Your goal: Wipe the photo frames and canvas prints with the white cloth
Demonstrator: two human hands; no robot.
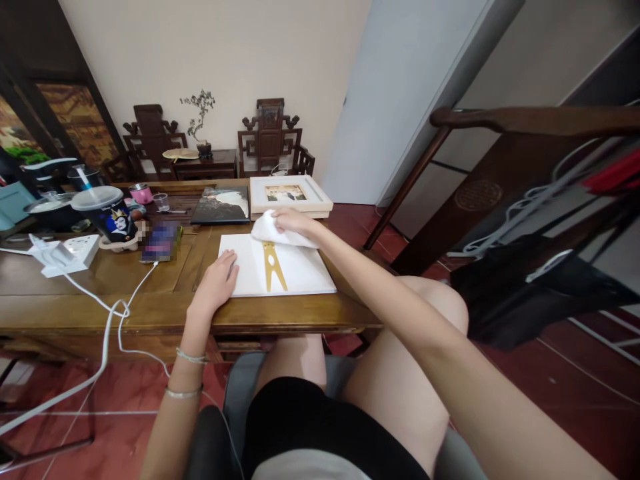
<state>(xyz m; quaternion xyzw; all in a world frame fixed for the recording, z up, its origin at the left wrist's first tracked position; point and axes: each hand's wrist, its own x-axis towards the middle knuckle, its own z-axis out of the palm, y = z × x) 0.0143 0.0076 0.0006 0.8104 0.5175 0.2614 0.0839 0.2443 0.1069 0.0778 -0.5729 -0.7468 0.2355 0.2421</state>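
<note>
A white board [245,270] lies flat at the table's near edge, with a gold two-legged piece [273,267] on its face, like a photo frame's stand. My left hand [220,277] rests on the board's left edge, its fingers stretched out and holding nothing. At the board's far side my right hand [289,220] grips a white cloth [267,229] and presses it against the surface. The cloth covers the upper end of the gold piece.
Behind the board are a framed photo [320,200] and a dark picture panel [215,208]. To the left stand a lidded cup [117,223], a phone [161,241] on a cable and a power strip [85,257]. A wooden chair [445,187] is at right.
</note>
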